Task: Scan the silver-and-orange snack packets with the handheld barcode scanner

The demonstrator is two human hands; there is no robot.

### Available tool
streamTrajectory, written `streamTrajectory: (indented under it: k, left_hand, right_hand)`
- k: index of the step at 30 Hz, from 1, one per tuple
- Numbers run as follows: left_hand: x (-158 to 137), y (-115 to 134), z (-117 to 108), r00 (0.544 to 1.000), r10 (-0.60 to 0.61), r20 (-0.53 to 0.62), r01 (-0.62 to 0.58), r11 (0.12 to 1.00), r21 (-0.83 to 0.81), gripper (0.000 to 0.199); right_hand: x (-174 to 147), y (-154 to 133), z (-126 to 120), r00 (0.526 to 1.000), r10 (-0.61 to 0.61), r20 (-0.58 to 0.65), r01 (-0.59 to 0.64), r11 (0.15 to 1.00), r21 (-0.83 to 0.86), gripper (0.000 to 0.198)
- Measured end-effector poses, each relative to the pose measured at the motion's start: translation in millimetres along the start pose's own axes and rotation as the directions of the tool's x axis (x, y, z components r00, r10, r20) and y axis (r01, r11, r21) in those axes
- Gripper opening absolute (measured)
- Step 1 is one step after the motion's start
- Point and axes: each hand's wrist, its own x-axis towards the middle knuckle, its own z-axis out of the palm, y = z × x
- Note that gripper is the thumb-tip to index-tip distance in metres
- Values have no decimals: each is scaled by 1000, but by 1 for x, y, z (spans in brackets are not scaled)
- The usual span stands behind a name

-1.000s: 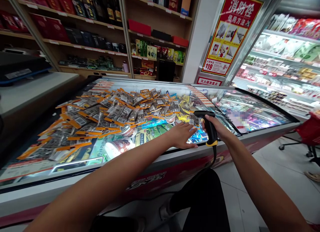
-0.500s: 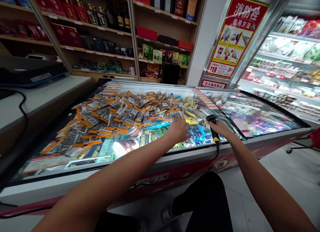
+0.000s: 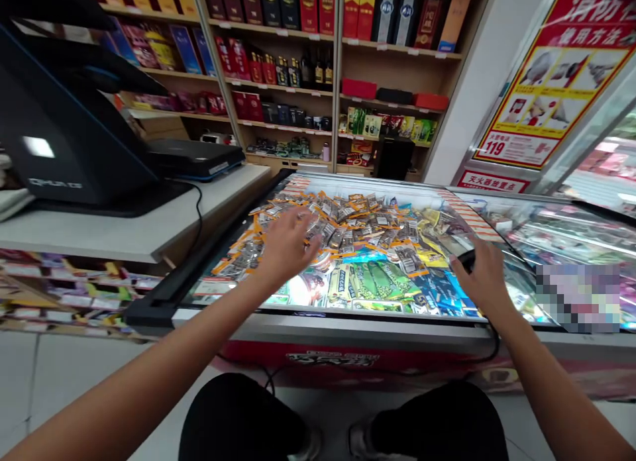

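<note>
My left hand reaches over a spread of small clear packets with orange edges on the freezer's glass top. Its fingers are apart and nothing shows in them. At the right part of the glass, my right hand is around a black barcode scanner. The hand covers most of the scanner, and a black cable hangs from below my wrist. Green packages and blue packages show between my two hands.
A chest freezer stretches in front of me, its striped divider on the right. To the left stands a counter with a weighing scale and a dark machine. Shelves of boxed goods rise behind.
The view has swung left, bringing the counter and scale into sight. My left hand has moved left onto the packets and spread its fingers. My right hand stays at the scanner.
</note>
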Motion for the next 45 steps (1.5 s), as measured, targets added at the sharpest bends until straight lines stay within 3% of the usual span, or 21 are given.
streamTrajectory:
  k: [1, 3, 4, 7, 13, 19, 29, 36, 38, 41, 45]
  left_hand:
    - [-5, -27, -6, 990, -134, -36, 135, 991, 6, 50]
    - [-17, -75, -12, 929, -362, -76, 362, 932, -10, 58]
    - [-23, -95, -13, 900, -431, -59, 428, 902, -57, 62]
    - [-40, -137, -8, 870, -493, 27, 491, 858, -148, 69]
    - [-35, -161, 15, 845, -481, 233, 533, 784, -317, 79]
    - [-12, -168, 28, 850, -443, 286, 512, 822, -249, 82]
    - [-21, -169, 22, 873, -391, 293, 456, 867, -200, 77]
    - [-27, -164, 17, 875, -386, 293, 451, 871, -196, 73]
    - [-30, -163, 18, 870, -419, 258, 470, 863, -183, 74]
    - [-32, -158, 11, 904, -415, 104, 427, 890, -161, 70]
    - [-21, -145, -13, 915, -394, -83, 363, 896, -255, 66]
  right_hand:
    - [6, -13, 9, 998, -42, 41, 38, 996, 85, 71]
    - [18, -40, 34, 988, -33, 153, 6, 985, 173, 72]
    - [25, -52, 48, 978, -9, 207, -29, 983, 179, 75]
    - [56, -74, 94, 958, 65, 280, -120, 976, 181, 82]
    - [144, -68, 168, 895, -40, 445, -105, 949, 297, 85]
    - [186, -92, 204, 810, -213, 546, -6, 929, 370, 85]
    - [182, -158, 215, 784, -287, 550, 5, 890, 457, 85]
    - [166, -195, 207, 754, -409, 513, 67, 826, 559, 84]
    - [159, -198, 199, 783, -389, 486, 94, 845, 526, 83]
    - [153, -198, 179, 873, -306, 380, 107, 880, 462, 77]
    - [153, -196, 132, 922, -265, 283, 33, 781, 624, 73]
